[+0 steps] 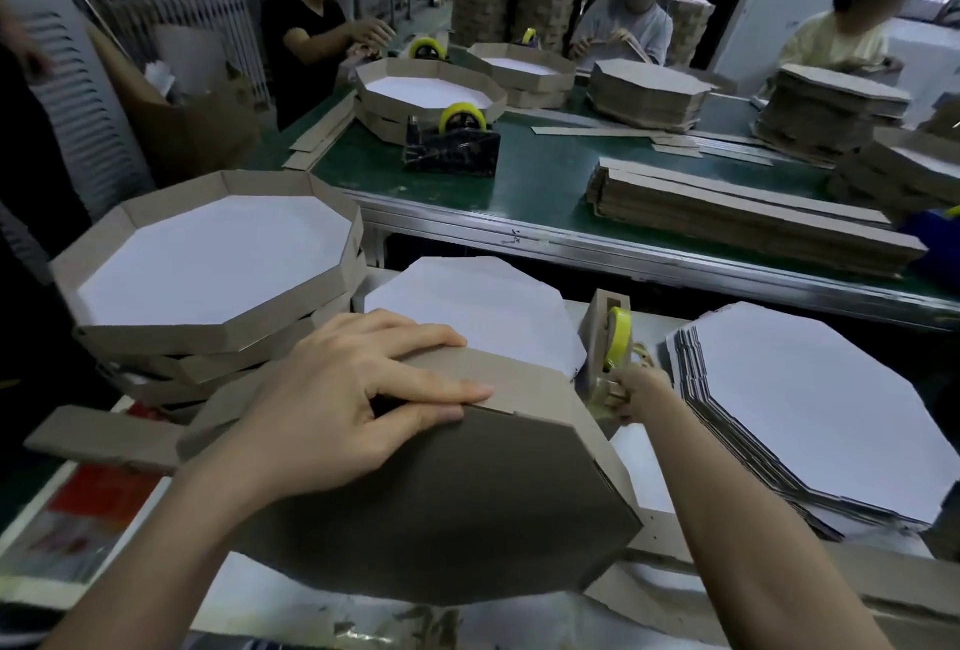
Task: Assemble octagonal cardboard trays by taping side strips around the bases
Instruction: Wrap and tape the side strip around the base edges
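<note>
Left fingers lie flat, so I'd press strip tight to base while right fingers, curled on dispenser, pull tape.

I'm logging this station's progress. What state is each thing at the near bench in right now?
Brown octagonal cardboard base: tilted, brown side up.
Brown cardboard side strip: folded along its upper edges, tail loose at left.
Left hand: presses the strip down.
Right hand: grips the tan tape dispenser.
Stack of strip-walled octagonal trays: assembled, white side up.
Stack of flat white octagonal bases: unassembled.
</note>
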The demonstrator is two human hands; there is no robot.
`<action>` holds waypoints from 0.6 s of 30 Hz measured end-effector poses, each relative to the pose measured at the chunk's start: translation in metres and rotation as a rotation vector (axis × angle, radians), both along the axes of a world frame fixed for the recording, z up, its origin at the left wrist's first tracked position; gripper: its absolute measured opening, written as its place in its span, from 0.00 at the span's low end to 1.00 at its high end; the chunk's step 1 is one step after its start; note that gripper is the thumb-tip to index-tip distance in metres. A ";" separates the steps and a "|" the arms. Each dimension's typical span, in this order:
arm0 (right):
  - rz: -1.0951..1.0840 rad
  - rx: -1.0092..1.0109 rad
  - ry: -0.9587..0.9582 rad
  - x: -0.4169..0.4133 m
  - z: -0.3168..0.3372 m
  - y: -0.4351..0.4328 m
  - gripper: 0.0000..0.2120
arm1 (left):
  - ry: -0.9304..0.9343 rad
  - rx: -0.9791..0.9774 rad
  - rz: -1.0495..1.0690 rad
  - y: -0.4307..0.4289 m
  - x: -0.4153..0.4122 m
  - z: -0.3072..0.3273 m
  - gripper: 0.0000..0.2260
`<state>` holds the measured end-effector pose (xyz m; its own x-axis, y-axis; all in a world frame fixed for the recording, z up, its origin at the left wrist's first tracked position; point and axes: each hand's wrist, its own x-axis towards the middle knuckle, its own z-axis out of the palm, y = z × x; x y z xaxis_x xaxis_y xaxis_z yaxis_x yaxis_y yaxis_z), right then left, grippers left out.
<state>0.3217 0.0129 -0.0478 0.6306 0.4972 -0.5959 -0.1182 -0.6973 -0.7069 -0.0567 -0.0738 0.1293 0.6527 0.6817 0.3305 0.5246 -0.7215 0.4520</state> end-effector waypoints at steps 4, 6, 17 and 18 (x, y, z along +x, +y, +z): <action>-0.172 0.187 0.084 -0.001 -0.004 -0.009 0.12 | -0.008 0.004 0.007 0.001 0.002 -0.001 0.14; -0.258 0.322 0.144 -0.008 -0.006 -0.020 0.18 | -0.013 0.005 0.008 0.001 0.003 -0.001 0.14; -0.123 0.448 -0.049 -0.023 -0.046 -0.080 0.13 | -0.045 0.019 0.011 0.000 0.005 -0.001 0.15; -0.126 0.439 -0.067 -0.022 -0.050 -0.080 0.10 | -0.051 0.017 0.013 -0.001 0.005 -0.001 0.15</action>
<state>0.2996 -0.0669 -0.0981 0.7326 0.6101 -0.3019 -0.1265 -0.3137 -0.9411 -0.0521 -0.0748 0.1280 0.6254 0.6841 0.3753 0.5107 -0.7225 0.4660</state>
